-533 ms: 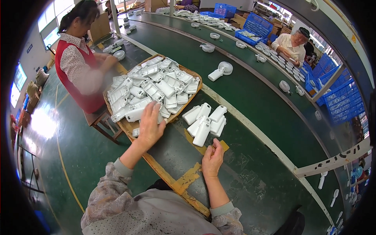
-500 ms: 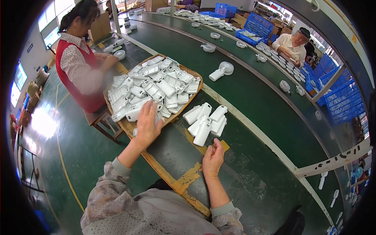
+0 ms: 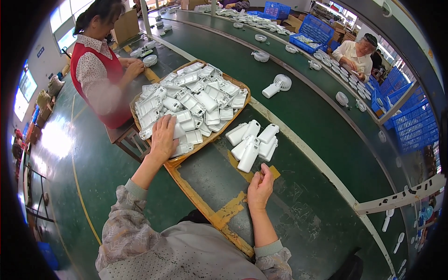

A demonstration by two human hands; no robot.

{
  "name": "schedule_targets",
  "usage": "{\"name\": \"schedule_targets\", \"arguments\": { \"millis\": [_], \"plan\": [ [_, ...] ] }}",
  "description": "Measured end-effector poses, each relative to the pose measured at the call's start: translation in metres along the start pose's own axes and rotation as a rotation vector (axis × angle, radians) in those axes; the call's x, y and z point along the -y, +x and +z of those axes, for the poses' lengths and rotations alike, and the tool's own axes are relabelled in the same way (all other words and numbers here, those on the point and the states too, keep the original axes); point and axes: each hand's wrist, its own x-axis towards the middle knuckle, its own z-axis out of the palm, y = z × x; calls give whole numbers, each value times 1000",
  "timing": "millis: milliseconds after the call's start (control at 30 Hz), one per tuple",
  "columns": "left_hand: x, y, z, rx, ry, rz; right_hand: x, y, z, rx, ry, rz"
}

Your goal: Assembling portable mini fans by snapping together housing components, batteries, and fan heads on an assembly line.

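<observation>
Reaching into the shallow woven tray (image 3: 239, 84) heaped with white plastic casings (image 3: 196, 100), the left hand (image 3: 163, 137) lies flat, fingers spread, gripping nothing. The right hand (image 3: 260, 186) rests loosely curled, empty, near six white casings (image 3: 252, 142) on the green table (image 3: 326, 154).

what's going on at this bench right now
A person's left hand rests on white plastic housings heaped in a shallow tray. The right hand lies loosely curled on the green bench, apparently empty, just short of a small cluster of housings. A finished small fan lies further up the bench. Two other workers, one in a red vest, handle parts nearby.
</observation>
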Motion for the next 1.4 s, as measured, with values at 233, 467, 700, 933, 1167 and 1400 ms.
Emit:
{"name": "schedule_targets", "arguments": {
  "millis": [233, 467, 700, 933, 1167, 1400],
  "plan": [
    [14, 8, -13, 50, -67, 72, 7, 2, 7, 5, 17, -32],
    [10, 25, 15, -72, -188, -12, 2, 2, -6, 110, 154, 167],
    [-14, -5, -31, -262, -216, -72, -5, 2, -11, 77, 154, 82],
    [-90, -50, -30, -47, -408, 278, 25, 19, -28, 294, 664, 276],
    [-118, -70, -29, -4, -368, 751, 32, 17, -58, 1029, 541, 427],
    [-125, -75, -24, -7, -335, 911, 15, -8, -56, 955, 654, 565]
  ]
}}
